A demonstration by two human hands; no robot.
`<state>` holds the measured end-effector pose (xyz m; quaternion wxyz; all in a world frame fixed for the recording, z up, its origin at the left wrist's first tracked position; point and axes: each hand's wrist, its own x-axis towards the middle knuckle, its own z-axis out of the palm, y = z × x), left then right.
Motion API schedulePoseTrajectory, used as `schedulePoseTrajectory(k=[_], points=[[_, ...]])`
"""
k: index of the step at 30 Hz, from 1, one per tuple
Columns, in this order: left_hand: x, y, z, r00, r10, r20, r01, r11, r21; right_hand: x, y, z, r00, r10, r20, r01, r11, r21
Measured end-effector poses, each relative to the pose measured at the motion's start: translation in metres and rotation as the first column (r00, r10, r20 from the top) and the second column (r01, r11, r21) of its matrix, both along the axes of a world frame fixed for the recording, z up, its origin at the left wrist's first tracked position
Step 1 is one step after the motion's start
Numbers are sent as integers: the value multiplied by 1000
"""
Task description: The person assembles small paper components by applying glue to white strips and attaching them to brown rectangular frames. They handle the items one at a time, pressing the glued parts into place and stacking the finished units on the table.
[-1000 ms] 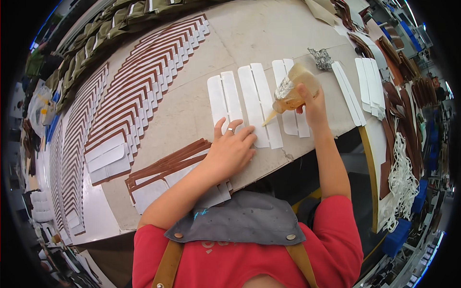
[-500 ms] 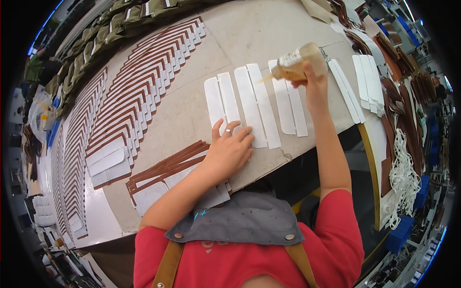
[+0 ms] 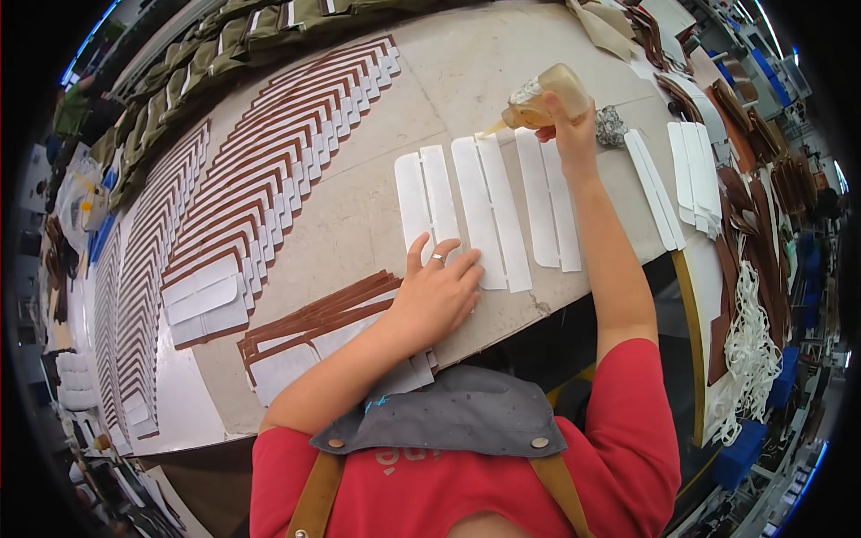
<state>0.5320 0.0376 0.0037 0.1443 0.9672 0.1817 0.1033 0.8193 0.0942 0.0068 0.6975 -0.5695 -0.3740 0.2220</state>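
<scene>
My right hand [image 3: 574, 136] is closed around a squeeze bottle [image 3: 563, 82] of clear plastic with amber liquid in it. The bottle is tilted, its thin yellowish nozzle pointing down left at the far end of the middle white panel [image 3: 480, 179]. Whether the tip touches the panel I cannot tell. My left hand [image 3: 438, 296], a ring on one finger, lies with fingers spread over the near ends of the left white panel [image 3: 413, 193] and the middle one. A third white panel [image 3: 541, 211] lies to the right. Each panel has a narrow lengthwise slit.
Overlapping rows of brown-edged white pieces [image 3: 269, 179] cover the table's left side. A brown and white stack [image 3: 314, 327] lies by my left forearm. More white strips [image 3: 653, 188], a crumpled grey lump [image 3: 611, 127] and white cord [image 3: 749, 336] are on the right. Olive bags [image 3: 206, 63] line the far edge.
The bottle has moved left and its nozzle is now at the far end of the middle panel. My left hand has stayed on the panels, and the whole view has shifted slightly.
</scene>
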Motion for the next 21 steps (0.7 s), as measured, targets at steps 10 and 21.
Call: schedulePoseTrajectory(k=[10, 21], points=[[1, 1, -2, 1000, -13, 16, 13, 1000, 25, 1, -5, 2, 999, 20, 39, -20, 1000, 1], [2, 0, 2, 1000, -6, -12, 7, 1000, 23, -18, -65, 10, 986, 159, -49, -163, 982, -90]])
